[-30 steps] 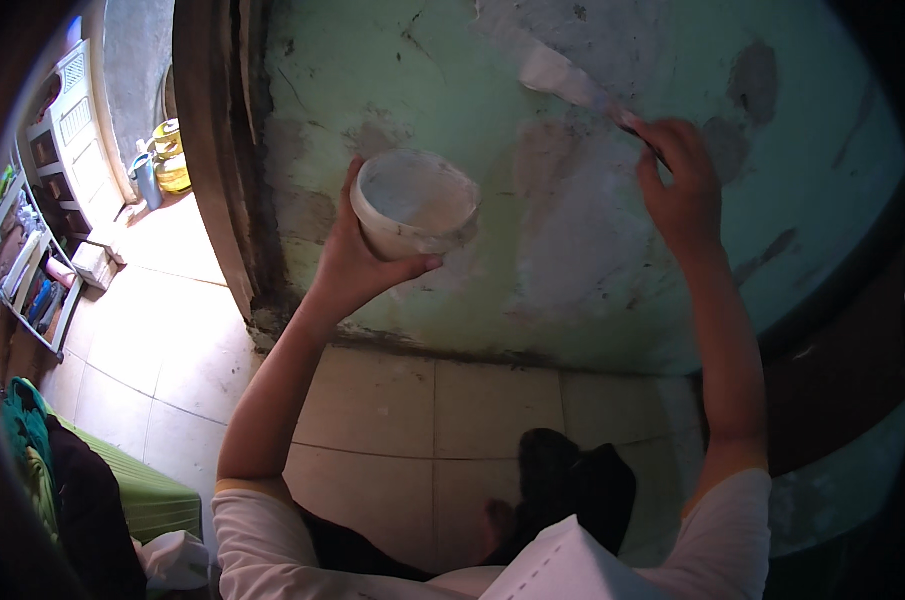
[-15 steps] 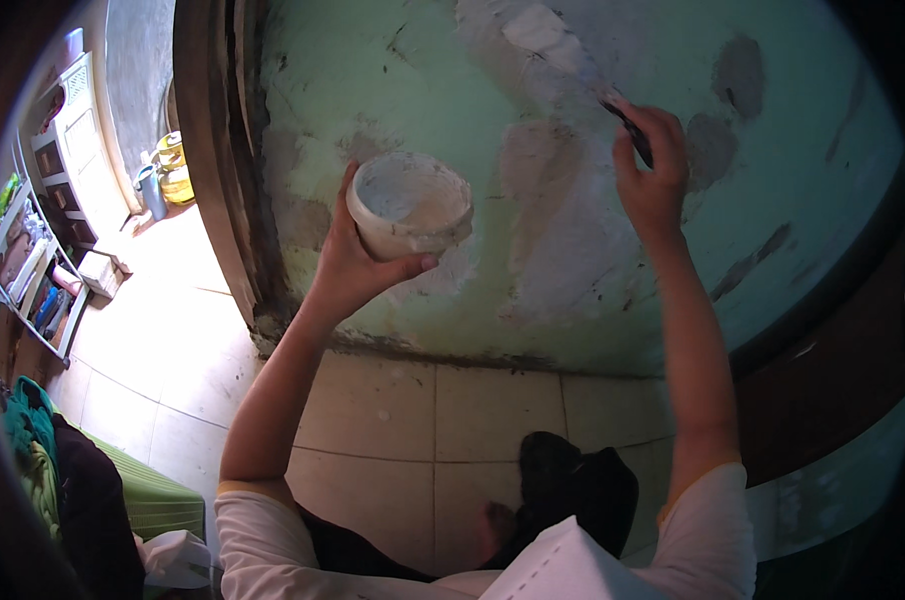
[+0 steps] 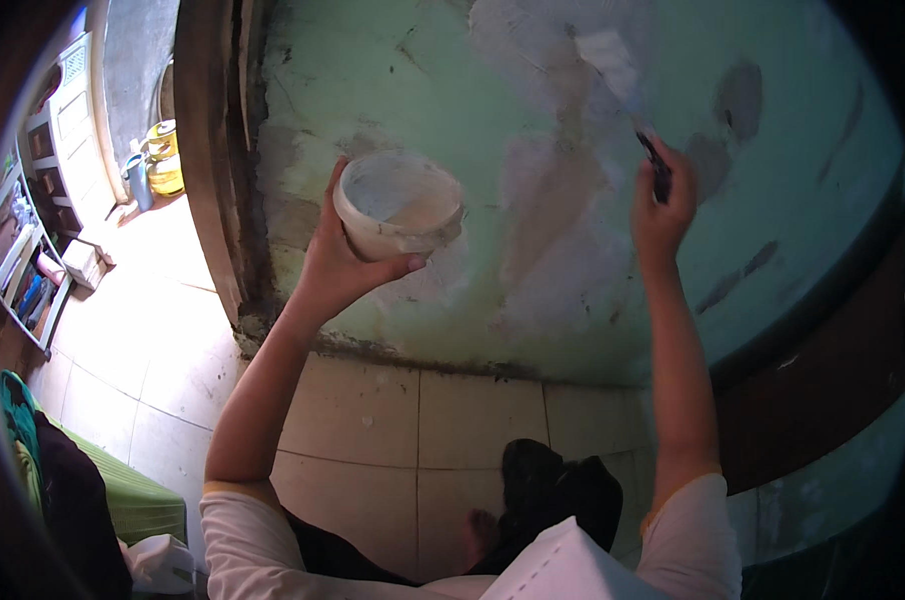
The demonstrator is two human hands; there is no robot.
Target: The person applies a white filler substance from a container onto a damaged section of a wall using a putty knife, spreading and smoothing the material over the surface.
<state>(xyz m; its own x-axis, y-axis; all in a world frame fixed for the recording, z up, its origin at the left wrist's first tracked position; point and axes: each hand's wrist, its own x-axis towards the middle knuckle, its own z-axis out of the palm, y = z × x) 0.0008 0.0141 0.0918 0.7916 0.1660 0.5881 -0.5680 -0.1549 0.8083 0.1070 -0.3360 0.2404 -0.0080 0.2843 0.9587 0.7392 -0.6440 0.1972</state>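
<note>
My left hand (image 3: pixel 348 245) grips a round whitish plastic tub (image 3: pixel 398 240) from the side, thumb along its lower front. White paste coats the inside of the tub, which tips slightly toward me. In my right hand (image 3: pixel 666 205) is a putty knife (image 3: pixel 656 165), its dark handle wrapped by my fingers. The pale blade (image 3: pixel 610 62) lies against or very near a white paste patch high on the green wall (image 3: pixel 393 110). Whether it touches cannot be made out. Greyish filled patches (image 3: pixel 558 230) spread over the wall below the blade.
A dark wooden door frame (image 3: pixel 213 150) borders the wall's left side. Beyond it are yellow gas cylinders (image 3: pixel 163 158), a blue jug (image 3: pixel 139 180) and a shelf rack (image 3: pixel 28 250). Light floor tiles (image 3: pixel 358 400) run along the wall's foot. Clothes (image 3: pixel 73 490) hang at lower left.
My right hand and the putty knife have moved slightly right and down across the wall. The tub has shifted a little left as the view moved.
</note>
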